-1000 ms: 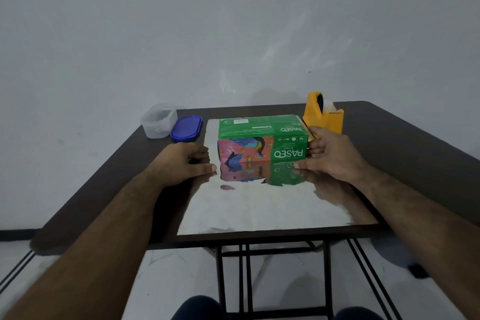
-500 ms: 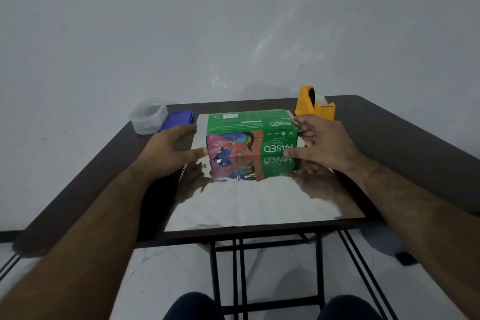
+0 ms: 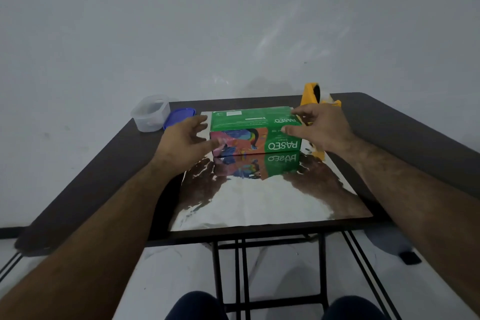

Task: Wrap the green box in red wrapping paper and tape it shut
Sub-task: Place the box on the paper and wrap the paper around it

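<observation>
Wrapping paper [image 3: 262, 197] is the biggest piece here: I see it spread flat over the dark table [image 3: 405, 138], silvery reflective side up, with no red face in view, so I take the red to be underneath. No edge is lifted or folded yet.

On its far half sits the green box [image 3: 255, 132], lying on a broad face, its printed side toward me and mirrored in the sheet below.

My left hand [image 3: 181, 143] is at the box's left end, fingers spread and loosely bent; I cannot tell whether they touch the cardboard. My right hand [image 3: 319, 130] is at the right end, thumb against the near face and fingertips at the top edge, fingers apart and not wrapped around it.

Behind that hand stands the yellow tape dispenser [image 3: 311, 95], untouched. At the far left are a clear tub [image 3: 150, 113] and its blue lid [image 3: 179, 117].

By my reading only the placing of the box is under way; folding, end flaps and taping all remain.
</observation>
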`<state>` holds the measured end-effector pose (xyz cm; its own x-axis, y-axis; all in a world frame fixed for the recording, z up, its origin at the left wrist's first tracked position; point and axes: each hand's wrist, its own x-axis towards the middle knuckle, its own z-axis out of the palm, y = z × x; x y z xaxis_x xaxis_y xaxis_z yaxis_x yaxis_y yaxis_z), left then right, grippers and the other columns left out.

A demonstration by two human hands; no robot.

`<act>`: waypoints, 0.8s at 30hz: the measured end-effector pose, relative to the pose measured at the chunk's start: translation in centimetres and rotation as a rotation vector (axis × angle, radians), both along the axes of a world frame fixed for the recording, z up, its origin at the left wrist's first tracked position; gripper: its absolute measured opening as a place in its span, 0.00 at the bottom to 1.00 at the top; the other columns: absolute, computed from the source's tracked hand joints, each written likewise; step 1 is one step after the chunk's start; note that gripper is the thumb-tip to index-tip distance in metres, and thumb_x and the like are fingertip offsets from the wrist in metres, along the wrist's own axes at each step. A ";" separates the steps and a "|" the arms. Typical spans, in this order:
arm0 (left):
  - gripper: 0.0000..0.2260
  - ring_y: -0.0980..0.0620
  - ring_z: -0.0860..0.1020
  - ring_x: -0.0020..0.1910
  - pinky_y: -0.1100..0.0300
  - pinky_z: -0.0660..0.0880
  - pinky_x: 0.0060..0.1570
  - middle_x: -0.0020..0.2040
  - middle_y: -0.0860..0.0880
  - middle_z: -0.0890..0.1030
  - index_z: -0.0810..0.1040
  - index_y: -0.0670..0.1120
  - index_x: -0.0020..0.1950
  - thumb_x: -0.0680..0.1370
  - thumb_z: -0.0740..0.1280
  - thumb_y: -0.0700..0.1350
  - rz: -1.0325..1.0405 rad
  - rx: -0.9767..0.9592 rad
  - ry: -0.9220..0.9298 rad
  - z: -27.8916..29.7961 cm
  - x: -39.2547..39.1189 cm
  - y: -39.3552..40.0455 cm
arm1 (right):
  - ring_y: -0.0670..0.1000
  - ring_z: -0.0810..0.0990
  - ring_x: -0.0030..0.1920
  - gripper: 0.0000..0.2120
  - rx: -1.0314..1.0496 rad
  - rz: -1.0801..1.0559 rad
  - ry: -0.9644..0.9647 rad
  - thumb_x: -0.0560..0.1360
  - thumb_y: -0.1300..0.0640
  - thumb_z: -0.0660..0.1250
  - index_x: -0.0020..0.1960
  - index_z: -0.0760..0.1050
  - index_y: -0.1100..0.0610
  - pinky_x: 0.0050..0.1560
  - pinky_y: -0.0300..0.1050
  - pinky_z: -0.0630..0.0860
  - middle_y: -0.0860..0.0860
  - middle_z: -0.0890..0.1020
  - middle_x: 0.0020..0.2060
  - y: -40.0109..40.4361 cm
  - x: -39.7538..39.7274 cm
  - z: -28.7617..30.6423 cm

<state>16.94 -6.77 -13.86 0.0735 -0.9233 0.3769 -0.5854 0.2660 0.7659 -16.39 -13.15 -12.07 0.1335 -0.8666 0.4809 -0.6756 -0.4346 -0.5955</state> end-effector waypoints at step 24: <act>0.42 0.68 0.84 0.45 0.75 0.74 0.51 0.64 0.59 0.80 0.69 0.59 0.81 0.71 0.83 0.45 -0.043 -0.012 -0.209 -1.6 0.6 -1.8 | 0.51 0.77 0.70 0.61 0.132 0.081 0.101 0.56 0.41 0.88 0.82 0.64 0.48 0.71 0.46 0.73 0.47 0.76 0.74 2.5 0.7 -2.3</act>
